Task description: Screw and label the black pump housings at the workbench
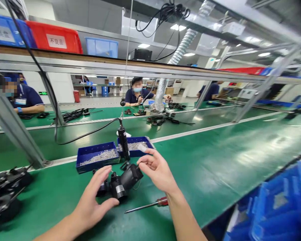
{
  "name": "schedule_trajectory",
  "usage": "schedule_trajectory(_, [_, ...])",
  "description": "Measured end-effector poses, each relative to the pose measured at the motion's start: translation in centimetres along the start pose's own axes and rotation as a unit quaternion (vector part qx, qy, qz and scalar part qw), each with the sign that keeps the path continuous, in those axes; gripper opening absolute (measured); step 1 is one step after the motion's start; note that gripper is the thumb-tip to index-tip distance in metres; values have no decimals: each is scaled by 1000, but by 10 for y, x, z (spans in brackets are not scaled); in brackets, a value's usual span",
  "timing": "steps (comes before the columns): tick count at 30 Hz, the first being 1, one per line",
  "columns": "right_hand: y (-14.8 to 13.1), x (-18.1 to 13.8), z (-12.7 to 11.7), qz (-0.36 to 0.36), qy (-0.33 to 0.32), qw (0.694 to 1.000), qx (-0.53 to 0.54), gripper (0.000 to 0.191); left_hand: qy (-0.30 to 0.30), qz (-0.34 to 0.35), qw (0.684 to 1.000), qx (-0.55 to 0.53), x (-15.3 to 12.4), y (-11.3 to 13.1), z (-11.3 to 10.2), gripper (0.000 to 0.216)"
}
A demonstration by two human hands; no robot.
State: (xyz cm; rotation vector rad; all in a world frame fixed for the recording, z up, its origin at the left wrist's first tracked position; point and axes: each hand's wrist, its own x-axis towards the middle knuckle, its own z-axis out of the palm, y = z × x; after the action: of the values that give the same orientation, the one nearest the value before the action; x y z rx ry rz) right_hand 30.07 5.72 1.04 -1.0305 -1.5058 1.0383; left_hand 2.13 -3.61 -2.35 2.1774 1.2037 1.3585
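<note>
A black plastic assembly with tube-like parts and a small pale label [119, 189] sits on the green bench. My left hand [91, 197] is curved around its left side, thumb and fingers spread apart; whether the fingertips touch it I cannot tell. My right hand [157, 169] is at the assembly's right end, thumb and index finger pinched together. What they hold is too small to make out. Something whitish shows by its raised fingers. A black electric screwdriver [123, 142] hangs upright just behind the assembly. Nearer me lies a screwdriver [150, 205] with a red handle.
Two blue trays [90, 149] of small metal pieces stand behind the assembly. More black parts [8, 187] lie at the left. Blue bins [278, 204] fill the lower right. A metal post [17, 130] rises at left. Co-workers [137, 95] sit beyond the rail.
</note>
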Motion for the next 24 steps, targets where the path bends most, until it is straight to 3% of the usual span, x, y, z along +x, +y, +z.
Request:
schedule_trajectory(3, [-11,-19,54,-14,-104,981,163,57,-40,-10,997,-62,-5,12,2,89])
schedule_trajectory(6, [-14,-33,81,-44,-49,972,226,40,-21,-100,982,-156,-8,21,4,70])
schedule_trajectory(9, [-12,-43,83,-111,31,970,215,27,22,-176,954,-240,-4,22,5,69])
schedule_trajectory(11, [-12,-49,81,-115,3,963,245,39,44,-182,940,-287,1,20,5,70])
schedule_trajectory(15, [-14,-59,85,-53,-87,963,249,48,51,-172,921,-345,7,17,3,73])
schedule_trajectory(24, [-17,-62,94,-21,-116,973,200,49,50,-182,914,-358,5,16,2,73])
